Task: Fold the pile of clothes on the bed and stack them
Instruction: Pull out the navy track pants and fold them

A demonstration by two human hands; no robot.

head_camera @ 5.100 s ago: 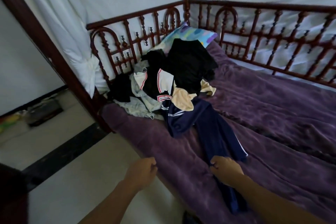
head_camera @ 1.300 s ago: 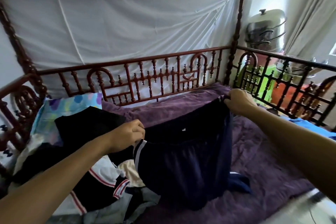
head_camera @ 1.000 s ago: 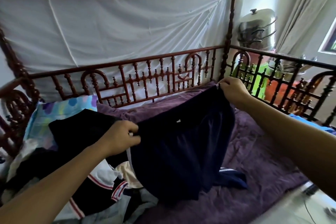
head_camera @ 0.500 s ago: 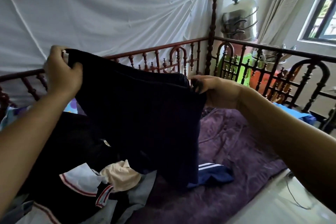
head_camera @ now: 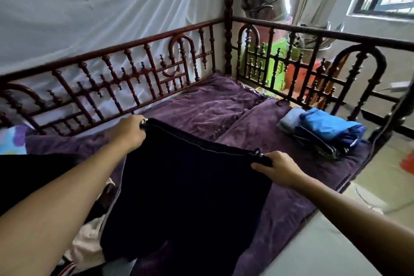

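I hold a dark navy garment [head_camera: 186, 188] stretched out low over the purple bed cover [head_camera: 208, 107]. My left hand [head_camera: 131, 131] grips its far left corner at the waistband. My right hand [head_camera: 276, 169] grips the opposite corner, nearer the bed's edge. The cloth hangs down toward me and hides the bed under it. The unfolded pile [head_camera: 87, 242] of black, white and cream clothes lies at the lower left, partly behind my left arm. A stack of folded blue and grey clothes [head_camera: 322, 129] sits at the bed's right end.
A carved wooden rail [head_camera: 134, 74] runs along the far side and the right end of the bed, with a corner post [head_camera: 228, 29]. White netting hangs behind it. A patterned pillow [head_camera: 13, 139] shows at the left. Pale floor [head_camera: 313, 251] lies at the lower right.
Both hands have brought the navy garment down from chest height, so it now hangs spread out low over the bed. My view has turned right, bringing the folded stack into sight.
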